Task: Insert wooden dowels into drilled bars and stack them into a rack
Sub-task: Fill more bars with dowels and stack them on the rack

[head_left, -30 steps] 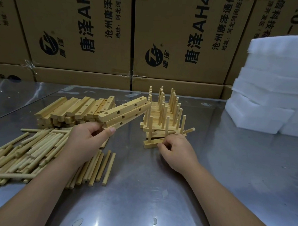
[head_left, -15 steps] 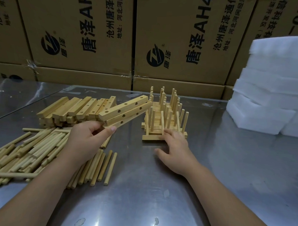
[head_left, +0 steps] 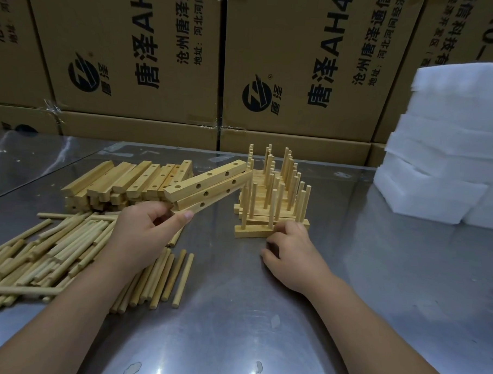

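Note:
My left hand (head_left: 141, 233) grips a bundle of three drilled wooden bars (head_left: 208, 189) by their near end and holds them tilted above the table, pointing toward the rack. The rack (head_left: 273, 199) is a stack of bars with upright dowels, standing at the table's centre. Its front bar (head_left: 252, 232) lies lowest and nearest me. My right hand (head_left: 290, 251) rests on the table just in front of that bar. Its fingers are loosely curled, the fingertips are at the bar's right part, and it holds nothing.
A pile of drilled bars (head_left: 127, 181) lies at the left, with loose dowels (head_left: 53, 252) spread in front of it, partly under my left forearm. White foam blocks (head_left: 450, 145) are stacked at the right. Cardboard boxes (head_left: 132, 54) wall off the back of the steel table (head_left: 377, 277).
My right hand let go of the dowelled bar it set against the rack's front, pressed it flat, then drew back with its fingers curling. My left hand has kept the bars raised.

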